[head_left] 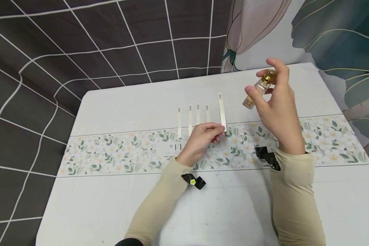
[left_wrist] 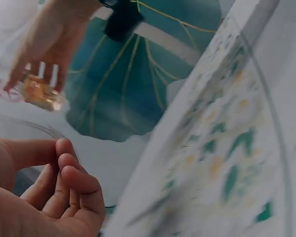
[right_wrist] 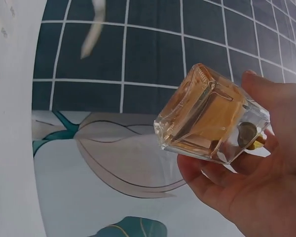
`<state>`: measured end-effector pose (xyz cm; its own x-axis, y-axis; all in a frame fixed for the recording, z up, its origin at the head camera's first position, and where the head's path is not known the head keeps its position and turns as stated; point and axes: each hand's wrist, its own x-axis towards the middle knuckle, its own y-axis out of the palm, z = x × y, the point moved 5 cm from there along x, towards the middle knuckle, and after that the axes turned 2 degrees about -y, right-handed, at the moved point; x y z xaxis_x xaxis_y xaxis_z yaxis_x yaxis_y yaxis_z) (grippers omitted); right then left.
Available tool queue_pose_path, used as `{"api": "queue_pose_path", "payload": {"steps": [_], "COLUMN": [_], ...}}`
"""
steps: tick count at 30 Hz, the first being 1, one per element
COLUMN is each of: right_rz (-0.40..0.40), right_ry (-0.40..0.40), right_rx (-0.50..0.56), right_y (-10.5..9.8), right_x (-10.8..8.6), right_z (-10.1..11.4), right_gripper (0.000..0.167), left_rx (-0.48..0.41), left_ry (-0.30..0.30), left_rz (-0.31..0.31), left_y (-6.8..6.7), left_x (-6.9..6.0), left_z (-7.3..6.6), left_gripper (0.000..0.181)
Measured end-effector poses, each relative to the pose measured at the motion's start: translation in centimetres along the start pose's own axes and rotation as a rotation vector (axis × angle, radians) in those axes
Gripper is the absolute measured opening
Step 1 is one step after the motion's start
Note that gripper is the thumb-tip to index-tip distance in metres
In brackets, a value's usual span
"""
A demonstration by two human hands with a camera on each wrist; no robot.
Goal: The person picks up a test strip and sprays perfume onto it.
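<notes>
My left hand (head_left: 203,138) pinches one end of a white paper test strip (head_left: 222,111) between thumb and fingers. The strip points away from me above the table and bears small dark print at its far end. To the right, my right hand (head_left: 278,106) holds a glass perfume bottle (head_left: 255,92) with a gold neck, tilted and raised off the table. Amber liquid shows through the bottle (right_wrist: 209,116) in the right wrist view. Several more test strips (head_left: 179,122) lie side by side just beyond the left hand, which partly covers some of them.
The white table (head_left: 110,208) has a printed floral band (head_left: 110,150) across it. A dark grid-patterned cloth (head_left: 110,41) hangs behind and to the left, and a leaf-patterned cloth (head_left: 350,44) at the right. Black straps (head_left: 267,158) sit on both wrists.
</notes>
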<state>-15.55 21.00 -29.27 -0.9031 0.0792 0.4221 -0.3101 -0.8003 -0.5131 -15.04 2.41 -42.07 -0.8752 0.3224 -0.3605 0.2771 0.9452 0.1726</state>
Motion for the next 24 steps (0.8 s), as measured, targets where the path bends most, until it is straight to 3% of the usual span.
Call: {"api": "queue_pose_path", "payload": {"steps": [8,17,24], "right_rz": [0.039,0.086,0.088], "right_ry": [-0.018,-0.025,-0.04], "right_rx": [-0.027,-0.044,-0.049], "right_y": [0.4,0.7,0.7], "right_x": [0.0,0.0,-0.1], "right_z": [-0.3,-0.3,-0.3], "right_gripper": [0.065,0.062,0.058], "left_rx": [-0.058,-0.065,-0.076], "left_ry": [-0.123,-0.176,-0.177], "left_rz": [-0.004,0.004,0.022], "left_y": [0.0,-0.7,-0.6], "left_x": [1.6,2.7,2.8], "left_z": [2.6,3.9,4.1], "left_gripper": [0.024,0.022,0.024]}}
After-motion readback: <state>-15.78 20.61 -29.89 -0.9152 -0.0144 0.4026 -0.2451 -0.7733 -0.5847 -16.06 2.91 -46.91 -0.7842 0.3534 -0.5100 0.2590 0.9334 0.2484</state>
